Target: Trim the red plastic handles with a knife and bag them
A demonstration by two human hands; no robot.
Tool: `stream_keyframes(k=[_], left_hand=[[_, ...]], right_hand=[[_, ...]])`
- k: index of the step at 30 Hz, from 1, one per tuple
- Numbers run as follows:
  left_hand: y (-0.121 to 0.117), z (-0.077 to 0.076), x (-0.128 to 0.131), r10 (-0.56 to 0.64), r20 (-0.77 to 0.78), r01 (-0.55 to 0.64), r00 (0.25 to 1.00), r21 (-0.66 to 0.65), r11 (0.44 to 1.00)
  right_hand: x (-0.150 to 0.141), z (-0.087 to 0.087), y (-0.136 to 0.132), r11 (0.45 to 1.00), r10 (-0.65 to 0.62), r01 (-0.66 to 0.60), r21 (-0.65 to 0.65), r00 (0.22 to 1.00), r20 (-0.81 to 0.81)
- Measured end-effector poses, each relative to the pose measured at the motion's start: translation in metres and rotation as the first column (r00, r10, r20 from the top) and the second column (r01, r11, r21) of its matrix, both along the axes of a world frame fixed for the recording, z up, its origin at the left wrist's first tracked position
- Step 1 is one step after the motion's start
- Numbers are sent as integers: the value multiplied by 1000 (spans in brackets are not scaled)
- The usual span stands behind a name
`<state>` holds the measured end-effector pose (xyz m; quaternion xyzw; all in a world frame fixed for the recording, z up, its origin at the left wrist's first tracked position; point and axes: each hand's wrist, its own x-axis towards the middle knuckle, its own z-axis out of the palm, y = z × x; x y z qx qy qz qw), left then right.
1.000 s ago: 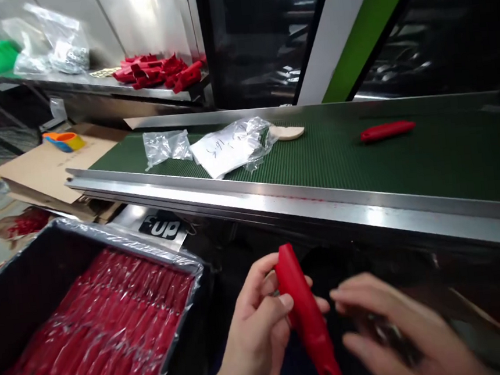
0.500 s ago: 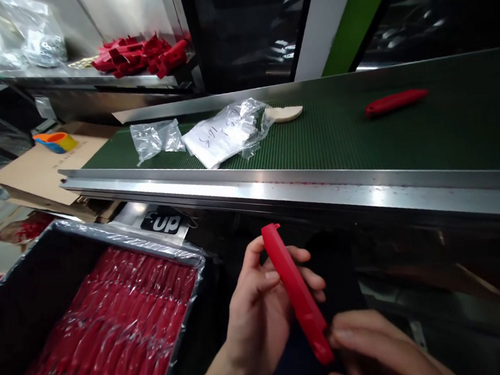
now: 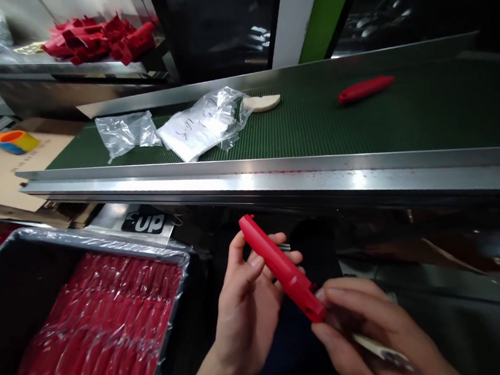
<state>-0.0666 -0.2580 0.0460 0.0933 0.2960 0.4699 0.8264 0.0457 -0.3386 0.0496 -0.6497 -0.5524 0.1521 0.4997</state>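
Green conveyor [image 3: 358,125] behind; L hand [image 3: 247,304] + R hand [image 3: 368,335] grip red handle [image 3: 281,269]

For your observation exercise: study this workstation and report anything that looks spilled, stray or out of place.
Red specks are scattered along the steel rail at the belt's near edge, like crumbs of the red plastic. One red handle lies alone on the green belt. Crumpled plastic bags also lie there.

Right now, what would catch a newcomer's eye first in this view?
The red handle at bottom centre, gripped by the left hand while the right hand pinches its lower end. Next, the black bin at lower left, lined with plastic and filled with rows of red handles. Beyond the steel rail, a lone red piece lies on the green conveyor belt.
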Motion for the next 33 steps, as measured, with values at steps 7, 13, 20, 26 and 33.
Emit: stream_keyframes(k=[7,13,20,26,33], left_hand=[[-10,-1,2,63,-208,-35,976,139,990],[-17,-8,-4,119,-448,-5,886,248,969],[-18,-2,-8,145,-587,18,796,263,965],[-16,1,-11,76,-609,104,789,255,961],[-12,-4,-13,51,-584,81,810,197,977]], right_hand=[[35,-4,4,994,83,-94,61,984,156],[58,-9,4,998,11,-6,-60,997,80],[64,-16,9,990,-4,-23,-138,981,-193],[66,-28,11,965,-62,-65,-253,884,-464],[57,-27,18,962,-56,-93,-255,852,-521]])
